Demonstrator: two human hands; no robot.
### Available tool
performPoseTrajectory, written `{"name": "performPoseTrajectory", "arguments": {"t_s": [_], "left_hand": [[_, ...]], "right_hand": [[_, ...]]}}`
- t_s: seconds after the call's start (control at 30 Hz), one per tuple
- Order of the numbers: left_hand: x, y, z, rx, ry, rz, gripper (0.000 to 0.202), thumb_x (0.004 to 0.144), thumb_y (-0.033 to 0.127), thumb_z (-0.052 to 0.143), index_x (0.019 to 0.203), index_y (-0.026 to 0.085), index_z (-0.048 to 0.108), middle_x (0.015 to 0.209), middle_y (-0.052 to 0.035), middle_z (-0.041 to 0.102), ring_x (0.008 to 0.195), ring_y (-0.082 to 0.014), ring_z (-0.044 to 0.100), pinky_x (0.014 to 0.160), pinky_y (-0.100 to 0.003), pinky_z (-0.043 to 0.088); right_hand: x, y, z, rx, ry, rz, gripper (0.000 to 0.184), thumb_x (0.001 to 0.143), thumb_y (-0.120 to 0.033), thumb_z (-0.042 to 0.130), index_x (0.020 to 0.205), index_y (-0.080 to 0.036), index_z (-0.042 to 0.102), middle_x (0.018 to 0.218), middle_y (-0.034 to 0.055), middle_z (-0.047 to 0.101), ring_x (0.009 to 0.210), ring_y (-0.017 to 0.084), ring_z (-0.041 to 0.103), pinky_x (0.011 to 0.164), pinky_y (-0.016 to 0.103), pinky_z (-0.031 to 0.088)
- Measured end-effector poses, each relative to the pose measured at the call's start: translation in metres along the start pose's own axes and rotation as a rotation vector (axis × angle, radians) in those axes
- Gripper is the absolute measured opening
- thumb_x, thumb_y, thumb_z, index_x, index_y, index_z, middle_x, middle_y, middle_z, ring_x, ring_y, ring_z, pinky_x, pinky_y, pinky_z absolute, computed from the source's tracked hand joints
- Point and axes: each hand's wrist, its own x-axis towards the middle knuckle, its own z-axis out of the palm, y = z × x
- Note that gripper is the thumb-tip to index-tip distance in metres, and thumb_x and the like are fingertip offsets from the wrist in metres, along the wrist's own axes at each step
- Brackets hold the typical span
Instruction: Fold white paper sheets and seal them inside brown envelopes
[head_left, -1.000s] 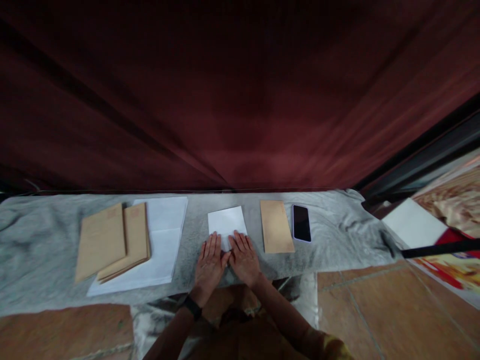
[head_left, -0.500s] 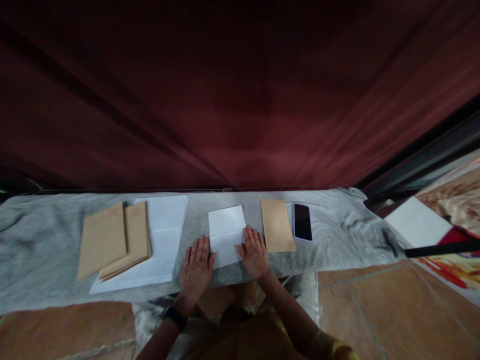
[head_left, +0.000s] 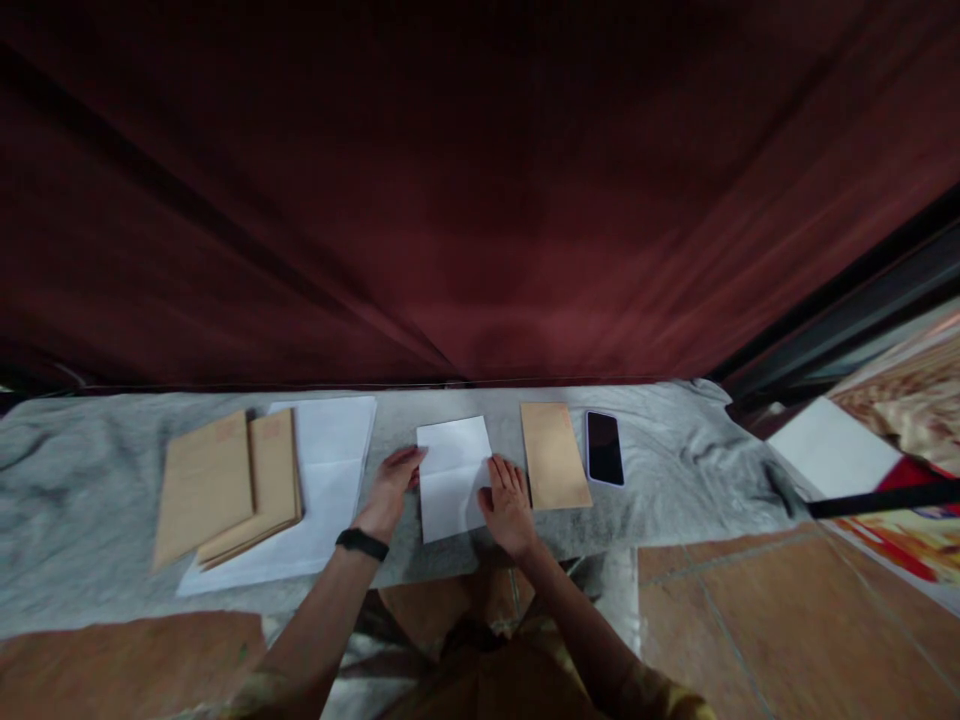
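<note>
A folded white sheet of paper (head_left: 453,490) lies in front of me with a crease across its middle. My left hand (head_left: 394,483) is at its left edge, thumb on top and fingers curled beside and under the edge, pinching it. My right hand (head_left: 510,505) rests flat at the sheet's right edge, fingers stretched out and holding nothing. Just right of that hand lies a single brown envelope (head_left: 556,455).
A phone (head_left: 604,448) lies to the right of the single envelope. At the left, several brown envelopes (head_left: 206,480) rest partly on a stack of white paper (head_left: 330,490). A grey cloth (head_left: 675,470) covers the table, and a dark red curtain (head_left: 480,220) hangs behind it.
My left hand has gone from lying flat beside the sheet to pinching its left edge, moving up and forward. My right hand has stayed nearly in place.
</note>
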Motion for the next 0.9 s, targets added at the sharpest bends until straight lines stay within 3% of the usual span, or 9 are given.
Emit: {"name": "performPoseTrajectory", "arguments": {"t_s": [0.13,0.27,0.4,0.5,0.6,0.7,0.8,0.9], "left_hand": [[-0.004,0.012,0.011,-0.028,-0.054,0.047,0.052,0.044,0.048,0.088,0.078,0.015,0.068,0.071,-0.0026,0.071,0.064,-0.0164,0.062,0.061,-0.028,0.046],[-0.015,0.039,0.014,-0.030,-0.138,0.121,0.049,0.048,0.050,0.087,0.077,0.016,0.068,0.074,-0.0014,0.071,0.066,-0.0148,0.061,0.064,-0.026,0.046],[-0.031,0.077,0.005,0.082,-0.216,0.396,0.038,0.068,0.052,0.078,0.083,0.018,0.070,0.080,-0.0011,0.073,0.074,-0.0159,0.063,0.072,-0.027,0.049],[-0.041,0.089,-0.007,0.204,-0.175,0.616,0.029,0.077,0.046,0.072,0.088,0.019,0.072,0.091,-0.0038,0.076,0.090,-0.0202,0.068,0.088,-0.032,0.052],[-0.043,0.071,-0.020,0.283,-0.228,0.757,0.018,0.083,0.036,0.064,0.089,0.021,0.073,0.109,-0.0069,0.076,0.113,-0.0239,0.067,0.107,-0.041,0.047],[-0.039,0.026,-0.033,0.365,-0.261,0.782,0.017,0.082,0.025,0.059,0.091,0.023,0.073,0.116,-0.0072,0.075,0.117,-0.0238,0.066,0.111,-0.046,0.046],[-0.038,-0.025,-0.045,0.517,-0.276,0.787,0.036,0.075,0.009,0.049,0.096,0.024,0.075,0.121,-0.0059,0.074,0.121,-0.0227,0.065,0.111,-0.049,0.048],[-0.046,-0.062,-0.059,0.690,-0.330,0.852,0.059,0.068,-0.003,0.041,0.107,0.026,0.075,0.124,-0.0030,0.074,0.125,-0.0195,0.063,0.112,-0.047,0.050]], "right_hand": [[0.011,0.004,0.000,0.193,0.028,0.048,0.060,0.092,-0.020,0.053,0.151,-0.010,0.043,0.144,0.0191,0.057,0.137,0.030,0.050,0.117,0.051,0.039],[0.043,0.007,-0.019,0.654,0.011,0.263,0.064,0.089,-0.030,0.059,0.151,-0.018,0.044,0.128,0.0138,0.068,0.117,0.027,0.065,0.102,0.045,0.053],[0.082,0.001,-0.062,1.083,0.025,0.261,0.056,0.082,-0.037,0.069,0.135,-0.022,0.059,0.114,0.0076,0.073,0.103,0.023,0.069,0.095,0.038,0.056],[0.097,-0.006,-0.092,1.125,0.047,0.188,0.039,0.081,-0.035,0.070,0.117,-0.023,0.070,0.101,0.0039,0.075,0.094,0.020,0.069,0.089,0.033,0.056],[0.090,-0.007,-0.099,1.027,0.020,0.042,0.029,0.084,-0.024,0.063,0.110,-0.024,0.075,0.108,0.0036,0.076,0.102,0.021,0.069,0.095,0.035,0.054],[0.065,0.000,-0.078,0.789,-0.048,-0.098,0.041,0.080,-0.009,0.053,0.110,-0.025,0.077,0.118,0.0042,0.074,0.113,0.021,0.066,0.105,0.039,0.051],[0.031,0.011,-0.049,0.491,-0.156,-0.201,0.057,0.075,0.001,0.051,0.119,-0.027,0.074,0.129,0.0039,0.070,0.128,0.021,0.059,0.115,0.044,0.043],[-0.002,0.020,-0.032,0.286,-0.268,-0.326,0.063,0.075,0.001,0.055,0.131,-0.025,0.068,0.142,0.0056,0.063,0.138,0.022,0.051,0.120,0.047,0.039]]}}
